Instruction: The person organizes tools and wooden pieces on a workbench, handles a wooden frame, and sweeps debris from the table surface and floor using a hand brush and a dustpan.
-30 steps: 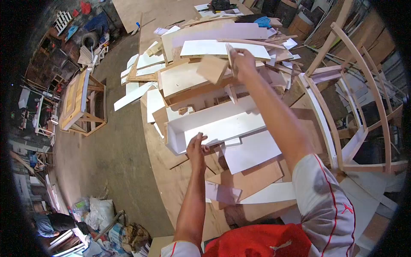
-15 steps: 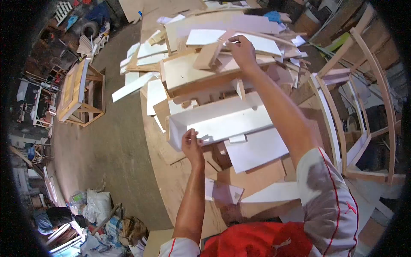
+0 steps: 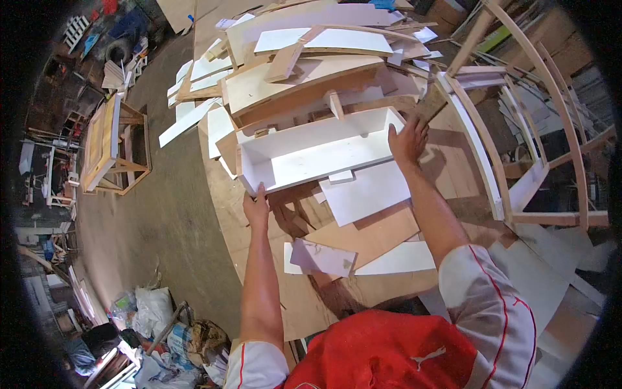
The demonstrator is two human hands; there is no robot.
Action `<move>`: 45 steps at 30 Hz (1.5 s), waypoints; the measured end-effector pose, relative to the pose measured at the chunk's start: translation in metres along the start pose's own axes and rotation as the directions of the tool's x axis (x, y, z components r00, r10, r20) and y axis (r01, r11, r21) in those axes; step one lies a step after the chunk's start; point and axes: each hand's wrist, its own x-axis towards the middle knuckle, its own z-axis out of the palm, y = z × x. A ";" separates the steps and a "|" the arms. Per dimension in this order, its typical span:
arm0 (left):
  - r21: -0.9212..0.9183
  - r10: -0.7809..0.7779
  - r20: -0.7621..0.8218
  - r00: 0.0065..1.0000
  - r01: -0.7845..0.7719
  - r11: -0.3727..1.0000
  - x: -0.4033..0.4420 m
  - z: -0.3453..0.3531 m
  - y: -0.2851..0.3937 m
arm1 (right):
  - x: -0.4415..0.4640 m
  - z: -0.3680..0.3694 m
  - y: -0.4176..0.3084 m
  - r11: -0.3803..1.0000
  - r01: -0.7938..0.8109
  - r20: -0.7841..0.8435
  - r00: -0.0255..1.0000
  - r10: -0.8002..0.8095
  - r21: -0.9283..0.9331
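Note:
A long, open wooden box (image 3: 330,152) with a white inside lies across the worktable in front of me. My left hand (image 3: 256,209) grips its near left corner, thumb up over the front edge and fingers hidden below. At the other end, my right hand (image 3: 408,141) is set against the right end panel, thumb by the edge and fingers stretched along the outside. Just in front of the box are a small white block (image 3: 341,176) and a flat white panel (image 3: 366,193). A narrow wooden piece (image 3: 335,104) stands up behind its back wall.
Behind the box, a larger wooden box (image 3: 304,81) and a heap of white and bare boards fill the far table. A wooden frame (image 3: 495,152) stands at the right. Offcuts (image 3: 324,256) lie near my body. On the left floor are a low wooden frame (image 3: 115,146) and bags (image 3: 153,311).
My right hand has come down from the board on the far pile to the box's right end. My left hand has closed on the left corner. The view has shifted.

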 end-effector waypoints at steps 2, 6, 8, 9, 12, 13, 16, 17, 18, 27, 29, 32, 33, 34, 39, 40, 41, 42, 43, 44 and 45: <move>0.049 -0.051 -0.006 0.999 0.051 0.997 0.000 0.000 0.001 | 0.020 0.013 0.017 0.975 -0.201 0.272 0.947 0.170 0.091; -0.115 -0.016 0.024 1.000 0.018 0.993 -0.002 -0.009 -0.011 | 0.021 0.031 0.060 0.959 -0.213 0.473 0.875 0.103 0.186; -0.206 -0.031 -0.012 0.999 0.027 0.978 -0.033 -0.022 0.005 | -0.005 -0.009 0.060 0.916 -0.223 0.397 0.915 0.078 0.334; -0.251 -0.037 -0.031 0.999 0.028 0.968 -0.049 -0.029 0.010 | -0.021 -0.032 0.060 0.886 -0.221 0.354 0.933 0.070 0.407; -0.151 -0.034 -0.098 0.995 0.019 0.988 -0.103 -0.065 -0.003 | -0.083 -0.080 0.082 0.928 -0.149 0.313 0.949 0.037 0.342; -0.124 -0.018 -0.121 0.993 0.003 0.992 -0.126 -0.076 -0.004 | -0.109 -0.087 0.096 0.922 -0.131 0.296 0.955 0.019 0.364; -0.056 -0.059 -0.185 0.981 0.049 0.997 -0.204 -0.104 -0.022 | -0.183 -0.111 0.137 0.860 0.021 0.189 0.973 -0.135 0.509; -0.008 -0.086 -0.207 0.975 0.086 0.996 -0.226 -0.115 -0.036 | -0.208 -0.123 0.148 0.882 -0.071 0.297 0.952 -0.080 0.466; -0.025 -0.105 -0.209 0.972 0.102 0.994 -0.250 -0.122 -0.050 | -0.233 -0.135 0.159 0.897 -0.158 0.399 0.917 -0.021 0.412; 0.009 -0.028 -0.041 0.999 0.028 1.000 -0.371 -0.189 -0.235 | -0.407 -0.175 0.247 0.772 -0.358 0.435 0.893 0.118 0.526; -0.010 -0.136 -0.022 0.990 0.136 0.991 -0.369 -0.200 -0.277 | -0.422 -0.184 0.249 0.775 -0.379 0.449 0.883 0.139 0.506; 0.044 -0.154 0.001 0.988 0.154 0.987 -0.371 -0.208 -0.280 | -0.446 -0.194 0.250 0.810 -0.459 0.531 0.818 0.223 0.366; 0.073 -0.137 0.006 0.991 0.137 0.988 -0.371 -0.206 -0.272 | -0.450 -0.192 0.249 0.827 -0.408 0.481 0.854 0.197 0.386; 0.072 -0.119 -0.011 0.993 0.120 0.990 -0.372 -0.201 -0.254 | -0.456 -0.188 0.249 0.843 -0.357 0.430 0.887 0.170 0.402; 0.118 0.001 -0.097 0.995 0.010 0.993 -0.364 -0.183 -0.217 | -0.457 -0.174 0.247 0.919 -0.310 0.421 0.887 0.188 0.243; 0.192 0.033 -0.084 0.996 -0.016 0.981 -0.363 -0.184 -0.213 | -0.441 -0.193 0.225 0.942 -0.308 0.454 0.864 0.218 0.135; 0.264 0.063 -0.072 0.995 -0.042 0.964 -0.362 -0.187 -0.207 | -0.423 -0.207 0.203 0.955 -0.297 0.482 0.841 0.247 0.028; 0.334 0.092 -0.060 0.994 -0.067 0.940 -0.362 -0.188 -0.203 | -0.403 -0.211 0.185 0.989 -0.044 0.311 0.950 -0.002 0.139; 0.326 0.103 -0.060 0.993 -0.078 0.942 -0.361 -0.189 -0.205 | -0.383 -0.210 0.166 0.955 0.220 0.110 0.963 -0.245 0.197; 0.319 0.115 -0.055 0.992 -0.092 0.943 -0.361 -0.189 -0.208 | -0.366 -0.204 0.140 0.934 0.175 0.306 0.912 -0.272 0.311; 0.311 0.128 -0.047 0.991 -0.107 0.944 -0.361 -0.190 -0.209 | -0.353 -0.194 0.112 0.906 0.104 0.481 0.819 -0.311 0.409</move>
